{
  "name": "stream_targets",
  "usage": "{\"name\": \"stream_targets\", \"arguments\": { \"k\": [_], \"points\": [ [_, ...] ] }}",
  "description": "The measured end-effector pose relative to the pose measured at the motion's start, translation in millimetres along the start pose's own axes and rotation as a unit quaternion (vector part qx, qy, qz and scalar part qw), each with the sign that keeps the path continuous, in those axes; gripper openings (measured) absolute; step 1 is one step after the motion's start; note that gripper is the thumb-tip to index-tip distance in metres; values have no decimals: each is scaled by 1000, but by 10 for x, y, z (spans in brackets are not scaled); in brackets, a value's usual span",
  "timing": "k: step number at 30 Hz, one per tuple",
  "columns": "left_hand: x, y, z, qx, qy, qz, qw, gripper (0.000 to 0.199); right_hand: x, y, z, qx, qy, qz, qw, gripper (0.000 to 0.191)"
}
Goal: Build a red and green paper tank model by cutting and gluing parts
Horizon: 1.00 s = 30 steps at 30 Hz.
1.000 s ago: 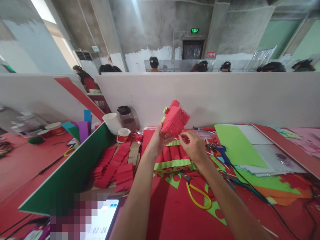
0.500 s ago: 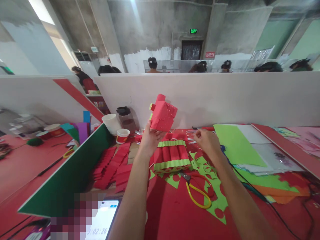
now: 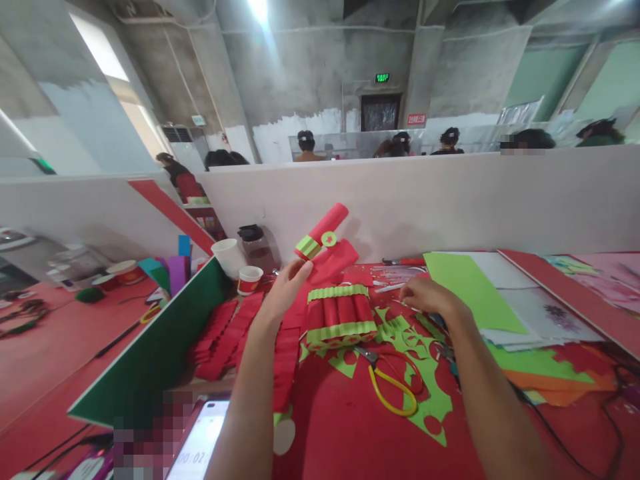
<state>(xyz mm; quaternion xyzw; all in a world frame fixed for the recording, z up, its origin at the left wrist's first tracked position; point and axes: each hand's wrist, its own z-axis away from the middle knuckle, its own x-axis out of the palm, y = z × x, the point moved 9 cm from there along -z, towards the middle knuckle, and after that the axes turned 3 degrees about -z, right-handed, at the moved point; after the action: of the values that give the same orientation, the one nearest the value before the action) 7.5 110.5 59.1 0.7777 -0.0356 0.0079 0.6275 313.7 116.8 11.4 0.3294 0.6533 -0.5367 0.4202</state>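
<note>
My left hand point(image 3: 289, 288) pinches a red paper craft piece point(image 3: 336, 257) between thumb and fingers, raised above the table. The piece has a rolled tube, a light green band and a small green disc with a red star. Below it stands a bundle of red paper rolls point(image 3: 345, 311) with wavy green bands. Over thin white sticks point(image 3: 400, 275) at the right, my right hand point(image 3: 429, 295) has its fingers curled together; whatever may be between them is hidden. Scissors point(image 3: 395, 390) with yellow and red handles lie in front of the bundle, beside green paper scraps point(image 3: 415, 347).
Folded red paper strips point(image 3: 225, 340) lie at the left beside a green divider point(image 3: 150, 347). Paper cups point(image 3: 249, 279) and a lidded jug point(image 3: 256, 245) stand behind. Coloured sheets point(image 3: 470, 293) and a cable are at the right. A phone point(image 3: 200, 440) lies near front left.
The red craft piece has turned in my left hand, so its tube, green band and star disc now show. My right hand has moved slightly right and down. The view has tilted up.
</note>
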Motion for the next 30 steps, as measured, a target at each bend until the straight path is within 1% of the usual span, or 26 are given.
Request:
{"name": "stream_targets", "arguments": {
  "k": [3, 5, 6, 8, 10, 11, 12, 13, 15, 17, 19, 22, 24, 28, 30],
  "points": [
    [74, 147, 87, 37, -42, -23, 998, 40, 70, -36, -47, 20, -38, 66, 997, 17],
    [106, 188, 132, 58, -71, -30, 995, 45, 80, -36, -69, 29, -38, 91, 995, 18],
    [103, 173, 151, 61, -78, -36, 994, 46, 91, -31, -75, 29, -38, 98, 994, 18],
    [52, 71, 183, 52, -76, -47, 995, 47, 128, -12, -80, 26, -43, 105, 993, 17],
    [-55, -90, 208, 31, -50, -45, 997, 48, 168, 19, -79, 25, -52, 104, 993, 15],
    [-94, -168, 222, 24, -46, -53, 997, 50, 184, 36, -77, 26, -56, 102, 993, 14],
    [-117, -222, 233, 29, -51, -74, 996, 53, 198, 50, -75, 28, -62, 101, 993, 13],
    [-114, -261, 244, 40, -70, -110, 991, 59, 214, 63, -74, 32, -68, 99, 992, 13],
    [-83, -310, 261, 67, -116, -202, 970, 70, 246, 79, -74, 40, -83, 98, 991, 15],
    [-74, -353, 265, 73, -150, -270, 948, 76, 277, 78, -78, 44, -96, 98, 990, 14],
    [-81, -374, 270, 68, -171, -299, 936, 75, 299, 68, -86, 45, -104, 101, 988, 14],
    [-69, -382, 314, 65, -195, -306, 930, 73, 313, 56, -92, 45, -112, 105, 987, 16],
    [-68, -403, 351, 62, -198, -317, 925, 73, 317, 53, -90, 44, -116, 104, 987, 16],
    [-125, -467, 385, 46, -176, -348, 920, 75, 339, 63, -90, 43, -126, 99, 986, 13],
    [-138, -480, 392, 46, -176, -360, 915, 75, 359, 69, -94, 41, -132, 98, 986, 13]
  ]
}}
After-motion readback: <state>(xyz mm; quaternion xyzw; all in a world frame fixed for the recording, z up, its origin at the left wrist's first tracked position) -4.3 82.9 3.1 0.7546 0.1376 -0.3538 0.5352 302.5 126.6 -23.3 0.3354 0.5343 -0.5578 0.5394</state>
